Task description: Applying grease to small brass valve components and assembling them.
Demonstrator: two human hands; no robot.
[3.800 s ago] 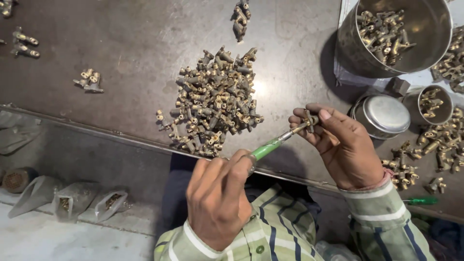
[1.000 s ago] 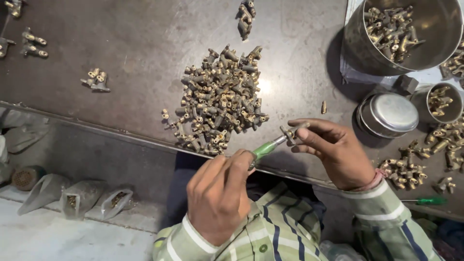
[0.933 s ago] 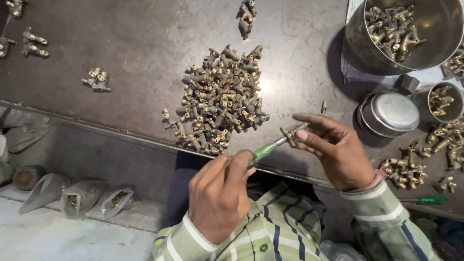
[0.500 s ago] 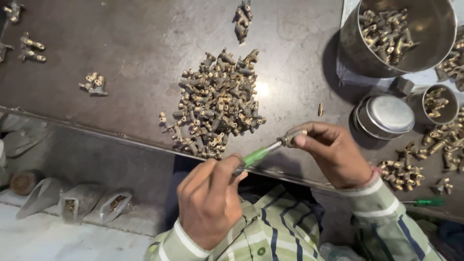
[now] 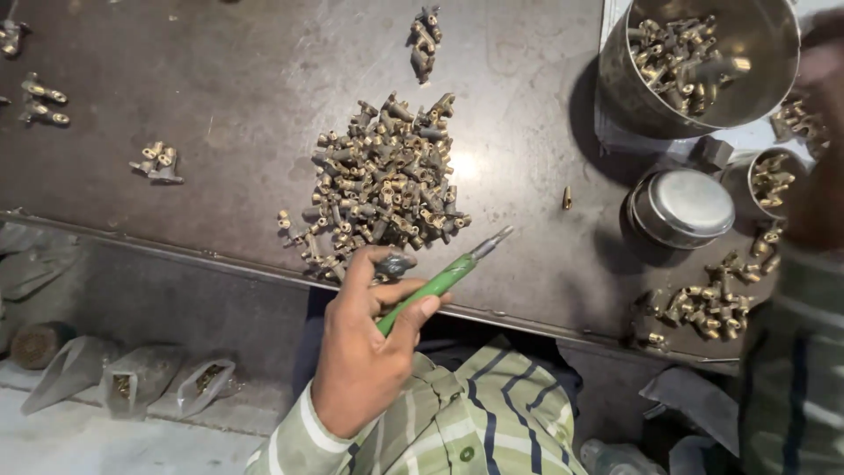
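Observation:
My left hand (image 5: pixel 360 352) is at the table's front edge, gripping a green-handled screwdriver (image 5: pixel 440 281) whose metal tip points up and right. A small dark fitting (image 5: pixel 393 262) sits at my thumb tip. Just beyond it lies a large pile of small brass fittings (image 5: pixel 382 180). My right arm, in a striped sleeve (image 5: pixel 791 361), rises along the right edge. My right hand (image 5: pixel 825 62) is blurred beside a big steel pot (image 5: pixel 633 97) full of fittings, and what it holds is hidden.
A lidded steel tin (image 5: pixel 681 207) and a small cup of parts (image 5: pixel 769 176) stand at right, with loose fittings (image 5: pixel 712 299) near the edge. One brass piece (image 5: pixel 567 198) lies alone. Small clusters (image 5: pixel 156 163) sit at left. Plastic bags (image 5: pixel 132 383) lie on the floor.
My right hand has left the screwdriver tip and swung up to the right, towards the steel pot. My left hand still holds the screwdriver, now raised closer to the pile.

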